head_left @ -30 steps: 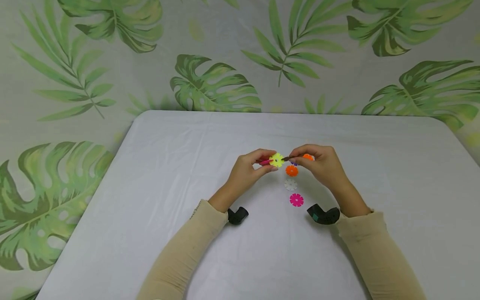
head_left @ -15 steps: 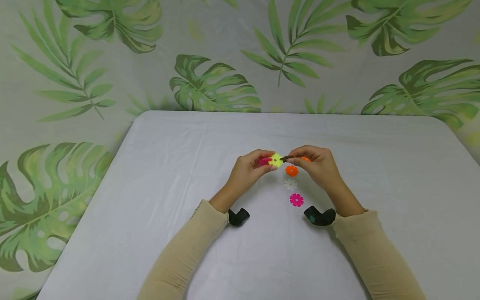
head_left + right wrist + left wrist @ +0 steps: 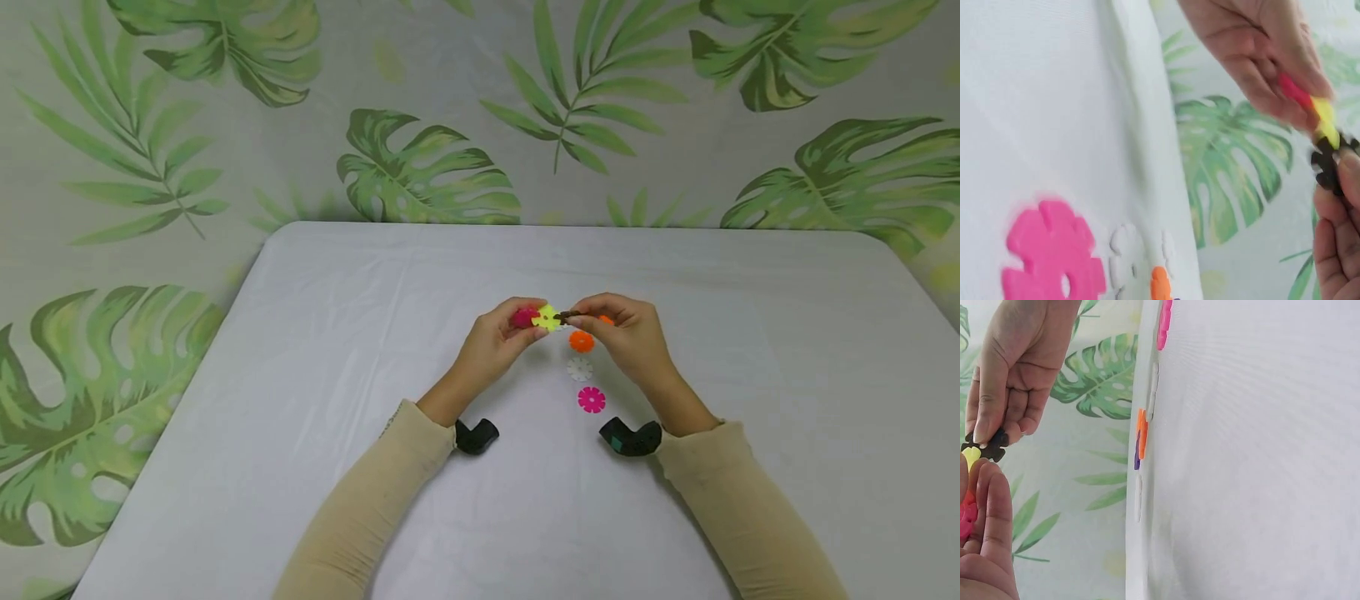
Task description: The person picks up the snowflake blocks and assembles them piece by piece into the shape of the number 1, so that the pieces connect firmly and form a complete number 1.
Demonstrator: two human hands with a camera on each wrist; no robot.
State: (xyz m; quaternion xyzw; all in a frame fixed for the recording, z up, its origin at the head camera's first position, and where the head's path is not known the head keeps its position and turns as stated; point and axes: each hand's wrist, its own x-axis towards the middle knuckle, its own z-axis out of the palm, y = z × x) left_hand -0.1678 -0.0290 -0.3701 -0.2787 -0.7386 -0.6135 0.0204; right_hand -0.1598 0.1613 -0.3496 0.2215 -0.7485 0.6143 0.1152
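Above the table, my left hand [image 3: 491, 337] pinches a yellow notched disc [image 3: 547, 317] between thumb and fingers. A pink notched disc [image 3: 524, 317] joins the yellow one and is partly covered by that hand. My right hand [image 3: 626, 333] pinches a dark brown notched disc [image 3: 568, 316] by thumb and fingertips. In the right wrist view the brown disc [image 3: 1325, 164] meets the yellow disc's edge, at an angle to it. On the table below lie an orange disc [image 3: 581, 342], a white disc [image 3: 580, 369] and a pink disc [image 3: 591, 400], in a row.
Another orange disc [image 3: 606, 320] shows partly behind the right hand. A purple disc [image 3: 1137, 453] and a second white disc [image 3: 1139, 497] lie near the orange in the left wrist view. The white-covered table [image 3: 315, 350] ends at a leaf-patterned cloth [image 3: 450, 67].
My right hand has shifted slightly left, and the brown disc has turned against the yellow one. The joined yellow and pink discs have tilted, showing more pink. The left hand has barely moved.
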